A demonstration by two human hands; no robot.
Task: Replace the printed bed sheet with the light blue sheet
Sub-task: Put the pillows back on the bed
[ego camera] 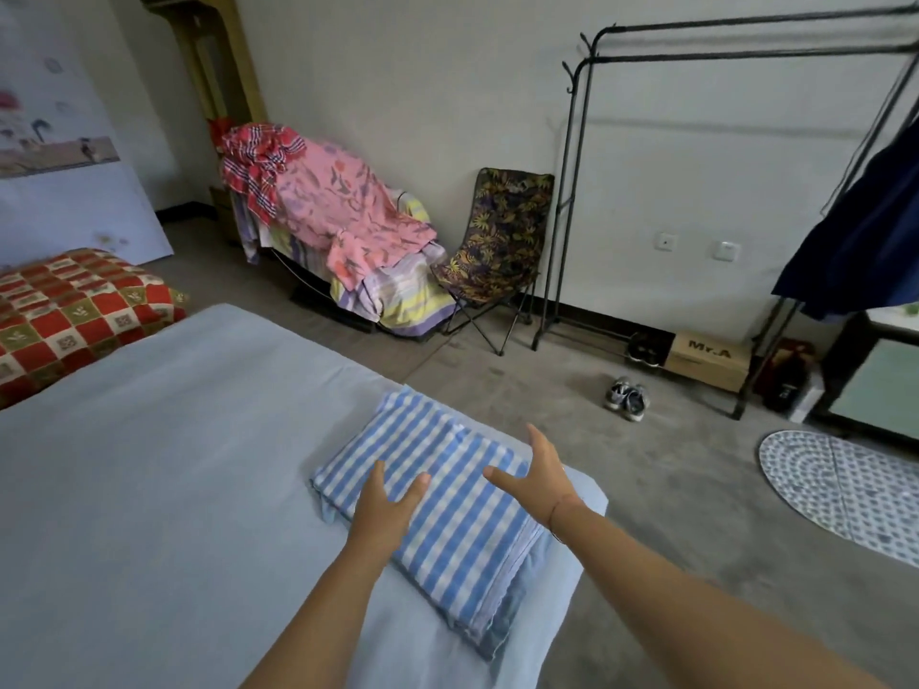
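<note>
A light blue sheet (174, 464) is spread flat over the bed. On its near right corner lies a folded blue-and-white checked cloth (447, 509). My left hand (385, 504) hovers over or rests on the cloth's left part, fingers straight and spread. My right hand (537, 477) is open above the cloth's right edge, thumb pointing left, holding nothing. At the far left a red, white and green printed cover (74, 310) lies bunched at the head of the bed.
A chair piled with pink and striped fabrics (338, 216) stands by the far wall beside a folding leaf-print chair (497, 246). A black clothes rack (696, 191), shoes (626, 397), a cardboard box (706, 358) and a patterned mat (845, 489) occupy the floor on the right.
</note>
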